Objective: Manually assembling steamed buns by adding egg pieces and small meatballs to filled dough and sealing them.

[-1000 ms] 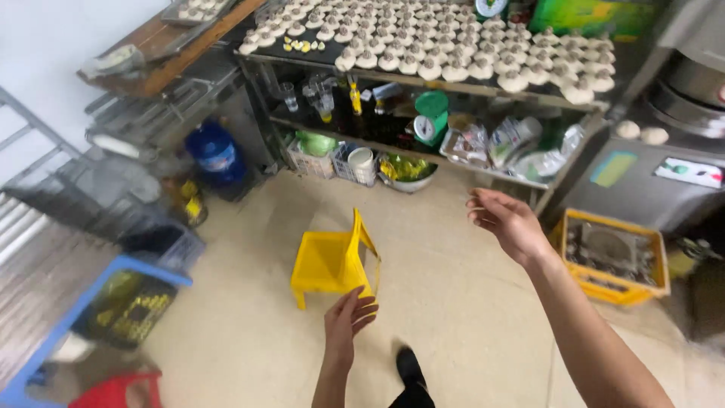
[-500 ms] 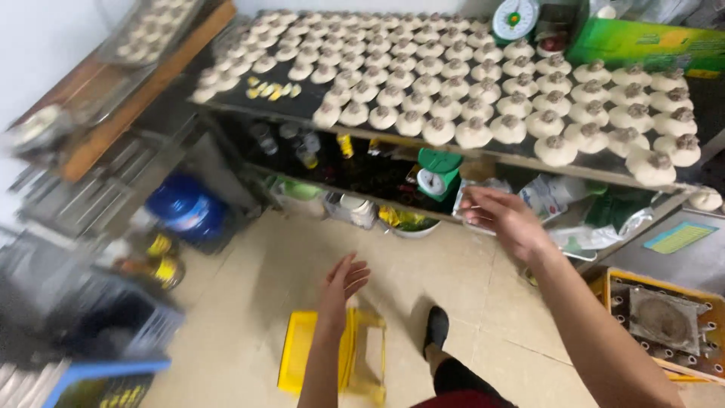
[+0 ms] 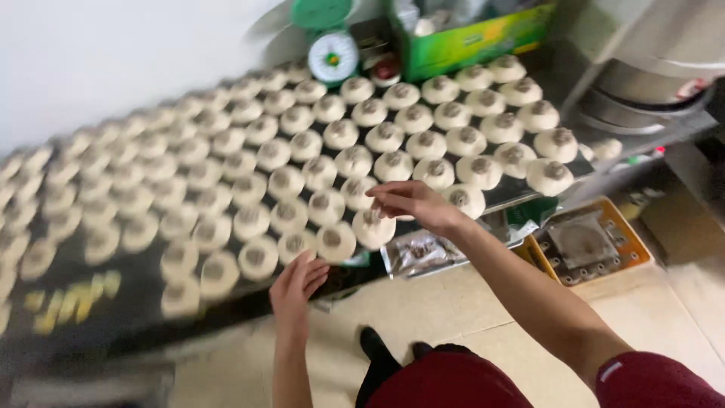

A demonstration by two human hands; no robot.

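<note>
1. Right hand (image 3: pixel 411 202): fingers loosely curled, hovering over a filled dough round (image 3: pixel 373 227) at the near edge of the dark tabletop (image 3: pixel 136 302); contact could not be told.
2. Left hand (image 3: pixel 297 282): open, fingers spread, just below the tabletop edge, holding nothing.
3. Dough rounds: many rows across the tabletop.
4. Green scale (image 3: pixel 332 54): stood behind the rows.

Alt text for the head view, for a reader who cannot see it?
A person's right hand reaches over rows of round dough pieces on a dark table, fingers at one front piece. The left hand hovers open near the table edge.
</note>
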